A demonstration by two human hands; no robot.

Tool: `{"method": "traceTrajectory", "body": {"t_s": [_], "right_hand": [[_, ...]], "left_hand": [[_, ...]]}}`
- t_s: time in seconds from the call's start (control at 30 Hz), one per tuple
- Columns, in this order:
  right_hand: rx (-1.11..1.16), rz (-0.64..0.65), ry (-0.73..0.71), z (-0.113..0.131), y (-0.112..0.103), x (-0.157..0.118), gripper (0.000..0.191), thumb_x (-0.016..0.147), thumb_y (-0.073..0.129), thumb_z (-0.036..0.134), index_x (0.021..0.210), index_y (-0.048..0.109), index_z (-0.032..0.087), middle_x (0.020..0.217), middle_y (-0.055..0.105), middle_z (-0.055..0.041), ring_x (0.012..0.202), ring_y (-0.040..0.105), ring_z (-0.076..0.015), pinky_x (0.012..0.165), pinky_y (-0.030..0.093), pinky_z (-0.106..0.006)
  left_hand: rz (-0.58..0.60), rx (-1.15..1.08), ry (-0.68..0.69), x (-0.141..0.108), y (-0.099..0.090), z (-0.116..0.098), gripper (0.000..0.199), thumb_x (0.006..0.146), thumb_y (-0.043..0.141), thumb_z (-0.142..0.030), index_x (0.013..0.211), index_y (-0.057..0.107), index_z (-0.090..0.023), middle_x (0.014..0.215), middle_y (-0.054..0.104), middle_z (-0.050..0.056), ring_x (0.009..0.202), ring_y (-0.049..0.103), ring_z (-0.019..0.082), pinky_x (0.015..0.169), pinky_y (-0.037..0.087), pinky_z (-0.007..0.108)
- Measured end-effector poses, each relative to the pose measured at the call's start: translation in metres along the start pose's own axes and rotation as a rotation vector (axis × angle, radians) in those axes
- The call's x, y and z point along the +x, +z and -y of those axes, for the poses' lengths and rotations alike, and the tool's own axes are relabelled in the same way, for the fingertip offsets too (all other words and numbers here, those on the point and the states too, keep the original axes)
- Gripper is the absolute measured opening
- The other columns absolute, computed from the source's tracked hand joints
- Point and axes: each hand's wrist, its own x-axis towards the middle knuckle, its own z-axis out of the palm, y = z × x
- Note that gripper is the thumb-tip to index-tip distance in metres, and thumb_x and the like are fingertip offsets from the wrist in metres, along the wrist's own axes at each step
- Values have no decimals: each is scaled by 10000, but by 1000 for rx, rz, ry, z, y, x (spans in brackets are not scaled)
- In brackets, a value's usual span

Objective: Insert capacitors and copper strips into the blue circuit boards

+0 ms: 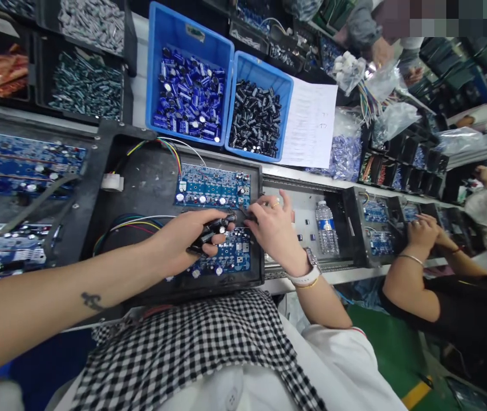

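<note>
My left hand is curled around several black capacitors, their ends poking out between thumb and fingers. It hangs over the lower blue circuit board, hiding much of it. To its right, my right hand has thumb and index finger pinched together near the tray's right side, and other fingers raised. A small dark piece shows by those fingertips, too small to make out. The upper circuit board lies flat just beyond both hands. Both boards lie in a black tray with coloured wires running off to the left.
Blue bins of blue capacitors and black capacitors stand behind the tray, beside a paper sheet. A water bottle lies to the right. More boards fill trays at left. A co-worker's hands are farther right.
</note>
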Motion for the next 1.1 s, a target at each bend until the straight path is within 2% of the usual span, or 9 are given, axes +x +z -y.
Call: {"method": "traceTrajectory", "body": {"t_s": [0.17,0.23,0.33,0.43,0.5,0.6,0.73,0.93,1.1], "right_hand": [[125,-9,-9,10,5,-1,45,870,664,225,892,684,259,858,728,-11,1112,556,-254,1133,209,-569],[172,-39,0,15,-3,-1,79,899,637,240,889,701,284,852,735,10,1099,563,-245,1129,203,-569],[235,-118,53,22,-23,-3,136,925,613,282,1013,712,312,889,744,17,1062,575,-228,1106,268,-522],[269,-93,20,23,-33,-2,172,928,614,287,1074,705,297,881,740,12,1034,585,-213,1064,329,-462],[216,-104,42,17,-27,2,141,933,605,275,1026,710,282,880,737,8,1030,581,-217,1047,323,-462],[95,-89,96,1,-5,12,128,943,587,253,1001,698,283,902,738,8,1056,563,-234,1055,269,-490],[17,-21,84,-14,17,21,141,956,560,254,1013,684,292,916,734,6,1071,550,-236,1048,256,-479],[32,-28,58,-14,15,23,148,960,553,254,1030,679,287,909,731,0,1088,533,-243,1026,276,-460],[44,-47,27,-15,14,22,158,955,562,227,1041,678,291,923,734,19,1082,532,-224,1040,268,-453]], "left_hand": [[-6,-59,-7,1,6,5,112,836,554,-123,767,641,-135,742,541,46,445,416,50,310,247,129],[-11,-78,-11,-1,8,6,109,854,546,-130,804,642,-141,724,540,42,437,424,57,310,255,129],[4,-84,11,-5,11,7,116,864,542,-126,894,652,-147,691,539,34,431,446,73,315,274,135],[57,-81,1,-8,14,8,130,871,520,-115,911,643,-125,687,546,41,428,452,78,320,274,137],[56,-92,-49,-7,16,9,118,871,525,-127,908,636,-114,709,555,47,426,441,70,319,261,136],[33,-105,-124,-4,17,10,106,861,551,-150,896,635,-95,707,546,45,433,430,60,323,262,135],[66,-106,-139,0,13,8,129,869,549,-181,890,637,-90,698,546,44,441,429,59,328,277,136],[98,-34,-55,-2,9,8,96,870,551,-181,894,620,-119,791,622,75,466,473,79,337,295,149],[105,-10,-78,-4,8,8,162,898,555,-214,834,632,-87,659,559,42,439,408,56,353,290,142]]}}
